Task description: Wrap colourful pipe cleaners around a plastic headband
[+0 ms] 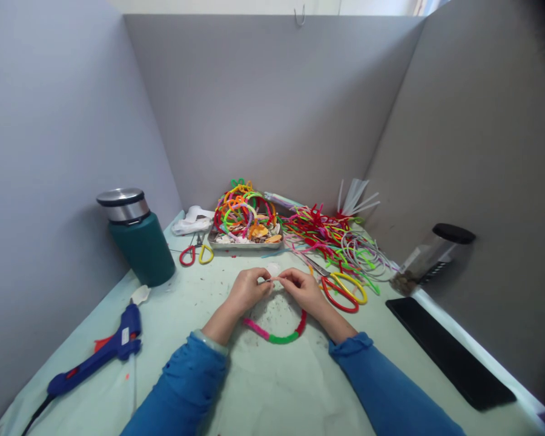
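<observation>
My left hand [251, 289] and my right hand [303, 290] meet near the middle of the table, fingertips pinched close together. Between them they hold a thin pale pink strip [275, 279], its ends mostly hidden by the fingers. Just below my hands a curved pipe-cleaner band [282, 340] in pink, green and red hangs or lies as an open loop; its upper part is hidden behind my hands. Beyond my fingertips is a small whitish, translucent piece [273, 266].
Red-and-yellow scissors [345, 292] lie right of my right hand, smaller scissors [197, 254] behind left. A tray [245, 246] of colourful loops, loose pipe cleaners [318, 227], a teal bottle [145, 248], a blue glue gun [102, 357], a clear jar [429, 260] and a black strip [449, 351] surround the work area.
</observation>
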`<state>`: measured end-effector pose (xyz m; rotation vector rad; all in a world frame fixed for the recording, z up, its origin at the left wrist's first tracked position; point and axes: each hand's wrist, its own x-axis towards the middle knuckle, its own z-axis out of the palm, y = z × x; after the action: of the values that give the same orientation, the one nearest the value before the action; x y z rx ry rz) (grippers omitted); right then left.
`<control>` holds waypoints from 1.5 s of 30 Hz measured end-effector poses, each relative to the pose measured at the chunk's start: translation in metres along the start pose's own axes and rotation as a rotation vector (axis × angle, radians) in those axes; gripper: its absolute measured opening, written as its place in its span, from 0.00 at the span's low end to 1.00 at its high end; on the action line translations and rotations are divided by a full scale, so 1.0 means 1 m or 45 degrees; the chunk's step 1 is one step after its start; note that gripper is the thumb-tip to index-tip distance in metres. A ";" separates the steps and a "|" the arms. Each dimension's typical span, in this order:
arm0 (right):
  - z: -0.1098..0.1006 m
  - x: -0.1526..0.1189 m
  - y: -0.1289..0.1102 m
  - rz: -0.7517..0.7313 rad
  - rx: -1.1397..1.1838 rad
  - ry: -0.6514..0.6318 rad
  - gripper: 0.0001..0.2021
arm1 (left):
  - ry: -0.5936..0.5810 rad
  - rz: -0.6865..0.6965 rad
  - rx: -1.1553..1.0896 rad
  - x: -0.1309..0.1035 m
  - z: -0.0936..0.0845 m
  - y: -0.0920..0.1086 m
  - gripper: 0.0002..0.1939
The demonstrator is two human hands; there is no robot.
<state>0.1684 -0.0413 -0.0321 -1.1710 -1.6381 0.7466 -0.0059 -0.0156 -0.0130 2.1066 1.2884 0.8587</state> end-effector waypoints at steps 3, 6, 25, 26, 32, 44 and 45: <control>0.000 0.000 0.001 -0.001 -0.006 0.007 0.13 | 0.015 0.022 0.034 0.000 -0.001 0.001 0.06; 0.000 0.000 0.002 -0.004 0.004 0.011 0.13 | 0.025 0.039 0.042 0.000 -0.002 0.002 0.07; 0.000 0.000 0.004 -0.021 -0.036 0.024 0.12 | -0.007 0.097 -0.077 0.000 -0.001 0.002 0.13; 0.000 0.000 0.004 -0.024 -0.032 0.022 0.12 | -0.017 0.074 -0.104 0.001 -0.001 0.002 0.14; 0.001 0.000 0.004 -0.027 -0.002 0.020 0.12 | -0.105 -0.131 -0.258 0.002 -0.003 0.003 0.18; -0.001 -0.001 -0.002 -0.023 -0.002 0.009 0.11 | -0.242 -0.329 -0.625 0.003 -0.006 0.001 0.24; -0.001 -0.001 -0.002 -0.025 0.006 0.007 0.11 | -0.241 -0.335 -0.624 0.003 -0.007 0.001 0.24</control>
<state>0.1685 -0.0429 -0.0302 -1.1514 -1.6405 0.7342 -0.0092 -0.0126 -0.0069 1.5555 1.0908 0.7475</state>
